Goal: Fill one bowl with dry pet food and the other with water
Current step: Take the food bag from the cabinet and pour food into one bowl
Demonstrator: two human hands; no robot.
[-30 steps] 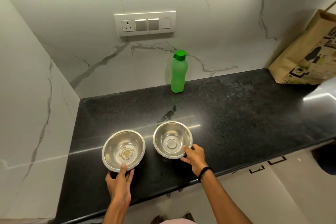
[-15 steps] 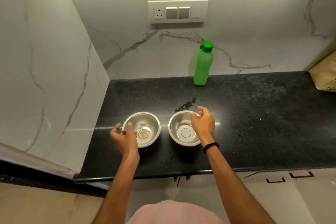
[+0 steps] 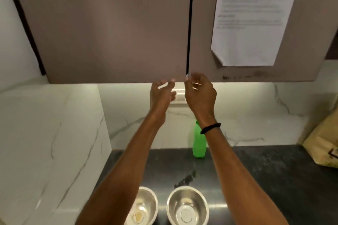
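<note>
- Left hand [image 3: 161, 90], right hand [image 3: 200, 91]: loosely curled fingers, empty; contact with brown cabinet door [image 3: 113, 33] unclear.
- Green plastic bottle [image 3: 198, 144]: cap hidden behind right wrist [image 3: 207, 120].
- Left round steel bowl [image 3: 146, 204]: partly hidden, cropped.

Two brown cabinet doors [image 3: 113, 23], closed, with a dark gap between them. Printed paper sheet [image 3: 248, 20] on the right-hand door, lower corner curling. White grey-veined marble walls [image 3: 256, 107] at back and left, brightly lit beneath the cabinets. Black speckled countertop [image 3: 274, 179] below.
</note>
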